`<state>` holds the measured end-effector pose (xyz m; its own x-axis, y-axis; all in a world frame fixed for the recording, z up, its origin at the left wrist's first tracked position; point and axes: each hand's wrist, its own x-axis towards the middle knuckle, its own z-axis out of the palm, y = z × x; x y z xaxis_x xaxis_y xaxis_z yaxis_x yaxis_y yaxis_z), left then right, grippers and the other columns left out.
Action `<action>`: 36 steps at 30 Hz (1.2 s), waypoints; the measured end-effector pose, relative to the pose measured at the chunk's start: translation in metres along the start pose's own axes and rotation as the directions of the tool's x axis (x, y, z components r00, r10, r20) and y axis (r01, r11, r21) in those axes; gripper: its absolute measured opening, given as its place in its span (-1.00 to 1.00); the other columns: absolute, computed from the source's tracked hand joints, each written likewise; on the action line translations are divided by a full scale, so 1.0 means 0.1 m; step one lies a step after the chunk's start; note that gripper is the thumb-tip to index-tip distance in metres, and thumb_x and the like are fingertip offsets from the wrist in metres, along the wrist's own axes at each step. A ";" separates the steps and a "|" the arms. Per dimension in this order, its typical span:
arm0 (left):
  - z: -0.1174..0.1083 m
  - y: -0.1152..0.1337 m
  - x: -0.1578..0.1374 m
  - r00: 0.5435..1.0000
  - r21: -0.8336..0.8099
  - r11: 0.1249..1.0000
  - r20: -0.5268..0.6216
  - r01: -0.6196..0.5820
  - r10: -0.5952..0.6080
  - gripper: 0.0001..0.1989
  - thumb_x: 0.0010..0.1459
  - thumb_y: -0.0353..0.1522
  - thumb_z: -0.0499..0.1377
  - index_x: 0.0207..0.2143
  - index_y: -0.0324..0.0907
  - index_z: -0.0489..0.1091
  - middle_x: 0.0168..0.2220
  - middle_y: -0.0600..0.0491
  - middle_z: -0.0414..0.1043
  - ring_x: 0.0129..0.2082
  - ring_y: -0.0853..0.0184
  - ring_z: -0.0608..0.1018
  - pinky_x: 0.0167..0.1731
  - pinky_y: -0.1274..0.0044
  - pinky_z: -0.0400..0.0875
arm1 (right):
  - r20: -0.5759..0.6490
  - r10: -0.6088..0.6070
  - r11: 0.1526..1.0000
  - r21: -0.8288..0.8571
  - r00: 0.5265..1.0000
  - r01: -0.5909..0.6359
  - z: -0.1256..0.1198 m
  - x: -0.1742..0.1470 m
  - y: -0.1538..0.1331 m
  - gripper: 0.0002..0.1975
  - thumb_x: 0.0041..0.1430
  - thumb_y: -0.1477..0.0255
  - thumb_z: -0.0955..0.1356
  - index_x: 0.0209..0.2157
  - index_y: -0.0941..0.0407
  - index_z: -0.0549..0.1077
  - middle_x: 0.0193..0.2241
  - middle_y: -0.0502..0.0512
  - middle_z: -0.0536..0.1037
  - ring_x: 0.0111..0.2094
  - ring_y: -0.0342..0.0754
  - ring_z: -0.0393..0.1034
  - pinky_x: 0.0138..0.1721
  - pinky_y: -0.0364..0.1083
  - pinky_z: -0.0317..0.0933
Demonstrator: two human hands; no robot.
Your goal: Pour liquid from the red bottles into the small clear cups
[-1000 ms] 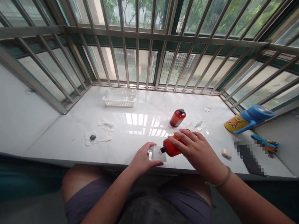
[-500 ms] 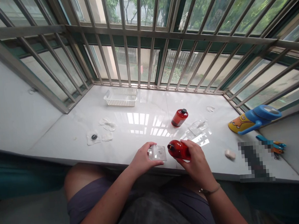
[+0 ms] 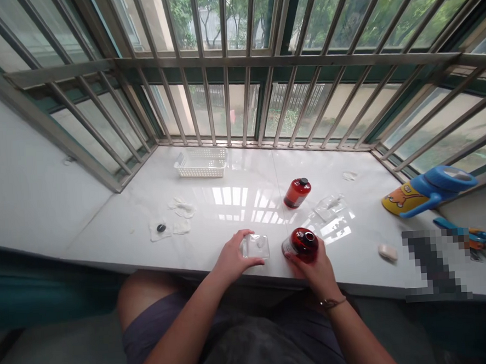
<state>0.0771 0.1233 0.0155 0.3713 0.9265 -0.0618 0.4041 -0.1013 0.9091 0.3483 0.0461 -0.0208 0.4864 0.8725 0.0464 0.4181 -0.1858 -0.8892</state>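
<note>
Near the front edge of the white ledge, my left hand point(image 3: 237, 256) has its thumb and fingers around a small clear square container point(image 3: 257, 246). My right hand point(image 3: 316, 265) grips a red bottle point(image 3: 303, 244) with a dark open mouth and no cap on it. This bottle stands upright, to the right of the container. Behind it is a second red bottle point(image 3: 297, 193) with a black cap. A round black cap point(image 3: 161, 228) rests on a white tissue at the left.
A white basket point(image 3: 201, 165) is at the back by the window bars. Clear plastic packaging point(image 3: 329, 207) lies right of the capped bottle. Farther right are a pale soap-like piece point(image 3: 387, 253), a blue and yellow flask point(image 3: 430, 190) and a blurred dark object. Crumpled tissue point(image 3: 182, 207) lies left.
The red bottle in my right hand has gone from tilted toward the clear container to upright, slightly farther right. My left hand stays at the container. The whole view has shifted a little.
</note>
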 end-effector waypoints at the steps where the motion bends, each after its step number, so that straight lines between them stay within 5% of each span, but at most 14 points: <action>1: -0.01 -0.02 0.01 1.000 0.002 1.000 -0.010 0.001 -0.001 -0.17 -0.17 -0.19 0.62 0.17 0.02 0.43 0.24 -0.03 0.51 0.29 -0.02 0.50 0.33 0.21 0.32 | 0.012 -0.017 1.000 -0.013 1.000 0.017 0.02 0.00 0.00 -0.03 -0.14 -0.12 0.58 0.22 0.03 0.32 0.04 0.22 0.62 -0.01 0.25 0.59 0.06 0.18 0.44; 11: -0.21 -0.16 0.07 0.996 0.079 0.994 -0.050 0.076 -0.072 -0.10 -0.05 -0.19 0.58 0.32 -0.01 0.36 0.41 -0.12 0.34 0.44 -0.10 0.34 0.43 0.12 0.20 | 0.015 -0.055 0.991 -0.123 0.998 0.056 0.11 -0.03 0.01 -0.02 -0.04 -0.18 0.50 0.29 0.06 0.32 -0.05 0.21 0.66 -0.08 0.26 0.61 -0.03 0.15 0.45; 16: -0.31 -0.22 0.04 0.998 0.163 0.987 -0.063 0.000 0.010 0.07 -0.12 -0.12 0.60 0.40 -0.06 0.27 0.47 -0.18 0.23 0.48 -0.09 0.27 0.47 0.13 0.15 | 0.036 -0.102 0.984 -0.142 0.994 0.106 0.15 -0.03 0.02 -0.05 -0.01 -0.18 0.49 0.30 0.05 0.33 -0.02 0.22 0.65 -0.04 0.29 0.59 -0.02 0.16 0.44; 19: -0.50 -0.30 0.03 0.972 0.243 0.965 -0.186 -0.099 0.147 -0.14 0.11 -0.05 0.47 0.37 -0.08 0.27 0.40 -0.18 0.33 0.41 -0.02 0.38 0.41 0.14 0.25 | 0.065 -0.137 0.978 -0.148 0.988 0.145 0.16 -0.01 0.08 -0.13 0.02 -0.14 0.49 0.25 0.05 0.36 -0.01 0.20 0.63 -0.04 0.26 0.59 -0.03 0.14 0.44; 21: -0.71 -0.38 0.04 0.902 0.344 0.930 -0.350 -0.126 0.252 -0.41 0.31 -0.08 0.30 0.29 -0.12 0.33 0.30 -0.19 0.42 0.34 0.03 0.45 0.37 0.16 0.31 | 0.064 -0.171 0.973 -0.145 0.983 0.179 0.18 0.00 0.12 -0.13 0.03 -0.11 0.51 0.25 0.04 0.35 0.02 0.20 0.61 0.00 0.25 0.57 0.00 0.14 0.43; 24: -1.13 -0.53 0.05 0.775 0.534 0.845 -0.536 0.005 0.334 -0.63 0.38 -0.22 0.18 0.15 -0.16 0.42 0.16 -0.20 0.50 0.25 0.01 0.49 0.33 0.14 0.33 | 0.034 -0.234 0.961 -0.141 0.972 0.236 0.21 0.00 0.16 -0.08 0.00 -0.12 0.52 0.28 0.03 0.31 0.10 0.22 0.56 0.07 0.28 0.52 0.07 0.19 0.41; 26: -1.42 -0.64 0.02 0.746 0.603 0.776 -0.600 0.185 0.288 -0.64 0.36 -0.27 0.16 0.13 -0.20 0.43 0.14 -0.23 0.50 0.23 -0.05 0.47 0.31 0.12 0.32 | 0.025 -0.258 0.956 -0.136 0.966 0.259 0.23 0.00 0.16 -0.05 -0.01 -0.13 0.53 0.29 0.03 0.28 0.14 0.24 0.53 0.10 0.30 0.51 0.10 0.24 0.40; 30: -1.85 -0.82 -0.04 0.744 0.575 0.653 -0.667 0.494 0.025 -0.51 0.31 -0.25 0.15 0.20 -0.33 0.40 0.20 -0.35 0.43 0.25 -0.16 0.42 0.27 0.09 0.32 | 0.026 -0.274 0.953 -0.127 0.961 0.275 0.24 0.00 0.16 -0.01 0.00 -0.16 0.54 0.31 0.03 0.25 0.17 0.26 0.51 0.14 0.33 0.49 0.16 0.28 0.37; 36: -2.11 -0.86 -0.02 0.772 0.514 0.681 -0.624 0.521 -0.119 -0.74 0.17 -0.34 0.21 -0.11 -0.23 0.56 -0.03 -0.28 0.59 0.06 -0.12 0.56 0.14 0.20 0.40 | 0.011 -0.314 0.943 -0.114 0.949 0.314 0.27 0.02 0.18 0.01 0.01 -0.17 0.53 0.33 0.06 0.24 0.20 0.30 0.49 0.23 0.36 0.42 0.23 0.34 0.32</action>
<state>-0.1350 0.2064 0.0243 -0.2837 0.9536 0.1012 0.8986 0.2275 0.3750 0.3362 0.0561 -0.0491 0.3221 0.8914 0.3187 0.6344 0.0467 -0.7716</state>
